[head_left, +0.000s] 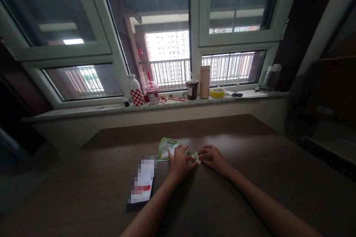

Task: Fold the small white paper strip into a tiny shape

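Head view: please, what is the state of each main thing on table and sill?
Small paper: seems folded, between left hand and right hand.
Green sheet: flat, partly covered.
Phone: face up, screen bright.
Checked bottle: upright.
Pink cup: upright, straw in.
Dark cup: upright, straw in.
Beige flask: upright, closed.
Yellow tape: lying flat.
Scissors: lying, blades unclear.

Table (83, 192): phone (143, 183) before-left of packet (166, 150) | paper piece (195, 156) right of packet | windowsill (91, 111) behind table, flask (205, 83) on it
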The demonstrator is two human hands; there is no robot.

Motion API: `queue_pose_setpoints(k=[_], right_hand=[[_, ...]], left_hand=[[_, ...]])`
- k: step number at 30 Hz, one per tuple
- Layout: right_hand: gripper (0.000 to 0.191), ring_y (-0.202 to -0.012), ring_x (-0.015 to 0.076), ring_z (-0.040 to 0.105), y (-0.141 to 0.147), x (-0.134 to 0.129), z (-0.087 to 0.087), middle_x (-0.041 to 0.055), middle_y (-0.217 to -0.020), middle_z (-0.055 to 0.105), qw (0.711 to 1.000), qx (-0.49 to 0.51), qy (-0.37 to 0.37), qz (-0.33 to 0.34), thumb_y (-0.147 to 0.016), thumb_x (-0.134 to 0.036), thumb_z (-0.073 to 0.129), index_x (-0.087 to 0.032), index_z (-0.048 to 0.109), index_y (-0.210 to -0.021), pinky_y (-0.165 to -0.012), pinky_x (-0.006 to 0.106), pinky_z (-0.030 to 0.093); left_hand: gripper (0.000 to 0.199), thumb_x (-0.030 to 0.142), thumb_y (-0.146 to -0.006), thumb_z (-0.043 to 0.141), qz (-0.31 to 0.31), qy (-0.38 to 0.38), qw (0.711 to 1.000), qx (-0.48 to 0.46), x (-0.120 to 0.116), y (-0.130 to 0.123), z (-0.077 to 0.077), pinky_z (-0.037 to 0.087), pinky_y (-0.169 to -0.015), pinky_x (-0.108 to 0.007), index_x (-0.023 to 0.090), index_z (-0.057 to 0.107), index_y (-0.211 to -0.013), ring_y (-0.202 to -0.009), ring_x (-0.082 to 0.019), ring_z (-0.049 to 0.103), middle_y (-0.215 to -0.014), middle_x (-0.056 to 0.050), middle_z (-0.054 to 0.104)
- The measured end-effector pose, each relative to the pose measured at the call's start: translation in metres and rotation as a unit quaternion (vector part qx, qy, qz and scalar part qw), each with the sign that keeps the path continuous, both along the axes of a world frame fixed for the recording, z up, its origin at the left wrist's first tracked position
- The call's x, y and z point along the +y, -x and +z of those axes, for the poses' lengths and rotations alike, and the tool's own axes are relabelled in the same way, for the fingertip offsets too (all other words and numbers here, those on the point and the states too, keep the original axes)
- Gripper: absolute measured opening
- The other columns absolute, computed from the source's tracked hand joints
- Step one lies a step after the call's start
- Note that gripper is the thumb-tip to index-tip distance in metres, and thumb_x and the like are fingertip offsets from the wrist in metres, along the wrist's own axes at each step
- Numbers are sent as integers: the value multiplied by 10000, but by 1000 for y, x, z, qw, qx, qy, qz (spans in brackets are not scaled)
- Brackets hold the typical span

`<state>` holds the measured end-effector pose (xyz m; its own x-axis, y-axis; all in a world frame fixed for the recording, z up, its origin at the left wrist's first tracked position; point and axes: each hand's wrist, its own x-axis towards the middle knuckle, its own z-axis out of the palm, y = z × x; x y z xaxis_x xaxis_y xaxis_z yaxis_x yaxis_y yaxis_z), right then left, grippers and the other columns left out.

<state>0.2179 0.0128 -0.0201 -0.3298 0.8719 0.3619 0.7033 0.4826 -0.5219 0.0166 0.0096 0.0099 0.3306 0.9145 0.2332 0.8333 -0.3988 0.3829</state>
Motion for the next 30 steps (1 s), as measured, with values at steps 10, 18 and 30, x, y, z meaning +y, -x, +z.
queue_pose_setpoints(k=[10, 18, 30], right_hand=[[190, -1187, 244, 499, -1, -3, 3, 12, -1105, 702, 1000, -3, -2, 8, -805, -218, 637, -309, 752, -927, -1067, 469, 325], [213, -1191, 235, 490, -1, -5, 6, 12, -1101, 699, 1000, 4, 0, 15, -815, -204, 621, -312, 750, -947, -1059, 441, 353], [206, -1189, 239, 455, -3, -7, 6, 15, -1115, 678, 1000, 2, -16, 23, -834, -225, 616, -315, 749, -961, -1064, 440, 347]], left_hand=[[104, 365, -731, 750, 17, 8, 1000, -20, -5, -5, 4, 31, -1098, -701, 401, 768, -826, -1342, -327, 317, -1381, 33, 532], [147, 399, -713, 758, 46, 1, 999, -26, -2, -3, 3, 65, -1094, -692, 405, 766, -859, -1312, -323, 352, -1375, 19, 532], [170, 447, -732, 715, 60, 10, 998, -4, -3, -4, 1, -1, -1045, -760, 441, 752, -898, -1414, -373, 190, -1484, 30, 419]])
